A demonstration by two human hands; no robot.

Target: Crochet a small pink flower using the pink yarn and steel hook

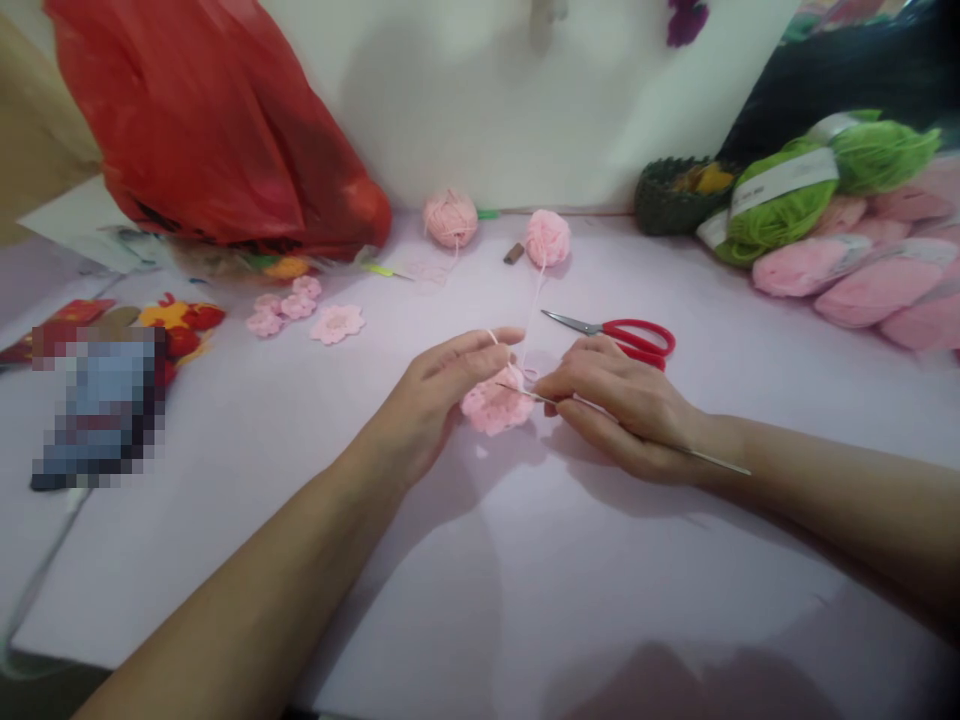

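My left hand (439,405) pinches a pink crochet flower piece (495,405) between thumb and fingers, with a loop of yarn raised over the forefinger. My right hand (622,410) grips a thin steel crochet hook (716,461), whose tip reaches into the piece. A pink yarn strand (534,315) runs from the work up to a pink yarn ball (547,238). Red-handled scissors (622,335) lie just beyond my right hand. A second pink yarn ball (450,218) stands further left, and finished pink crochet flowers (337,323) lie beyond my left hand.
The lilac tabletop (450,590) runs up to a white wall (510,100). A red plastic bag (210,130) sits back left, and green yarn skeins (780,205) and pink yarn skeins (877,285) pile up at right. A pixelated object (97,405) lies at left.
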